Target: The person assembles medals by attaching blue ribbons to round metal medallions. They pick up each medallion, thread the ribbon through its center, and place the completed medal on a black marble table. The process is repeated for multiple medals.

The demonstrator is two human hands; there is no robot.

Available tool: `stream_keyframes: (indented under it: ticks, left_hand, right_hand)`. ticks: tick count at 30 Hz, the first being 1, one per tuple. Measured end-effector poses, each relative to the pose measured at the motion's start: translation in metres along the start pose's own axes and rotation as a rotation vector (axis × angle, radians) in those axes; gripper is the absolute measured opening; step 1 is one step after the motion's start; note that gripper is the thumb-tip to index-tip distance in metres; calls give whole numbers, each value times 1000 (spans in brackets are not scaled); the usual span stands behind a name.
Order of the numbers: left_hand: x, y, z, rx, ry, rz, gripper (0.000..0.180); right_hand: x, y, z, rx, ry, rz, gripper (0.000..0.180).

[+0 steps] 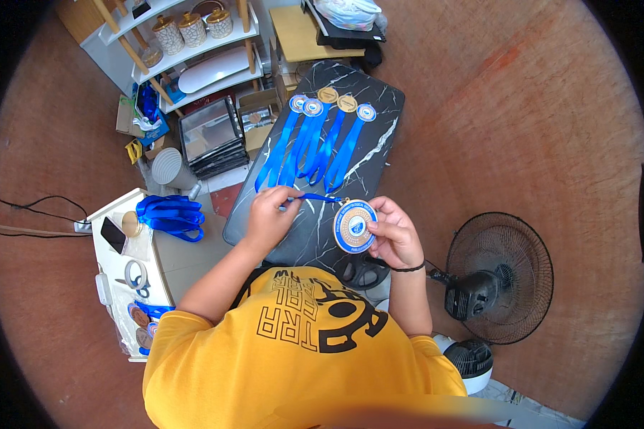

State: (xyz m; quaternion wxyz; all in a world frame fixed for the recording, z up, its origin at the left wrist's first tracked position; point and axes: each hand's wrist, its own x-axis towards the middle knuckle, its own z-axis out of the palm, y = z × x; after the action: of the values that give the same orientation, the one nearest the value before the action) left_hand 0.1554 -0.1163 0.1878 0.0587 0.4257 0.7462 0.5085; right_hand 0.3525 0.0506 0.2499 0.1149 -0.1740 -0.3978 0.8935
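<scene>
My right hand [397, 234] grips the edge of a round medal [353, 227] with a blue rim and a gold-toned middle, thumb on its face. A blue ribbon [322, 197] runs from the loop at its top to my left hand [272, 218], whose fingers are closed on the ribbon. Both hands are over the near part of a black marble-patterned table [300, 236]. Beyond them several medals [312, 107] lie in a row at the far end, their blue ribbons [345, 154] stretched toward me. Some show blue-and-white faces, others gold.
On my left, a small white table [161, 275] bears bundled blue ribbons [170, 216], a phone [113, 234], a tape roll [136, 274] and more medals [139, 314]. A black fan [501, 279] stands at right. Stacked frames [211, 139] and a shelf [193, 50] are at far left.
</scene>
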Motion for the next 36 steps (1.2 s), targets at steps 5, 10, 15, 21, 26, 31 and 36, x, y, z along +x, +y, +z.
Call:
stream_keyframes:
  ticks: [5, 10, 15, 21, 26, 31, 36]
  left_hand:
    - [-26, -9, 54, -352, -281, -476, 21]
    - [-53, -1, 63, -381, -614, -527, 27]
    - [-55, -21, 50, -443, -485, -664, 30]
    - [-43, -64, 37, -380, -405, -800, 30]
    - [-21, -95, 47, -583, -297, -961, 28]
    - [2, -124, 60, -658, -250, -1009, 26]
    - [23, -146, 69, -589, -289, -998, 26]
  right_hand:
    - [11, 16, -1, 228, -54, 34, 35]
    - [69, 22, -32, -21, 152, -204, 30]
    - [165, 27, -98, -263, 328, -142, 22]
    - [265, 59, -161, -350, 574, 70, 21]
    - [347, 74, -203, -352, 704, 125, 31]
    - [400, 86, -224, -482, 801, 124, 38]
    - [427, 91, -229, -701, 818, 145, 38]
